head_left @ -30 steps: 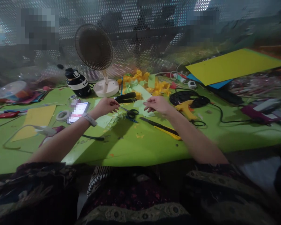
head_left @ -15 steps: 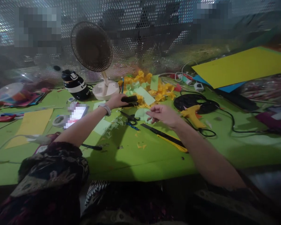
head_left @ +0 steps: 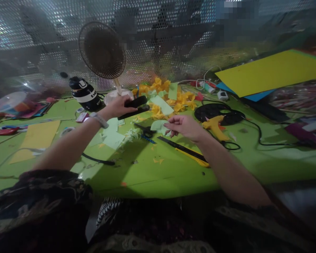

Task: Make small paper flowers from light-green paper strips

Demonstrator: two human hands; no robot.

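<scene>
My left hand [head_left: 118,107] grips a black stapler [head_left: 137,102] by its rear end, its two arms apart and its nose to the right. My right hand [head_left: 183,127] pinches a small pale green paper piece [head_left: 158,125] with a rounded edge. Just below that paper lie black-handled scissors [head_left: 148,131] and a blue-patterned pen-like stick [head_left: 148,139]. A yellow and black box cutter [head_left: 185,151] rests below my right hand. Pale green paper sheets [head_left: 113,138] and cut scraps [head_left: 131,136] lie under and beside my left forearm.
Behind the hands, yellow paper flowers [head_left: 158,84] lie heaped. A fan [head_left: 102,51] and a black bottle [head_left: 85,95] stand at the back left. To the right are a yellow glue gun [head_left: 217,128], a black cable and a large yellow sheet [head_left: 271,75].
My left hand has moved left and slightly up with the stapler, away from my right hand. The stapler's arms now show apart. My right hand keeps the paper in nearly the same place.
</scene>
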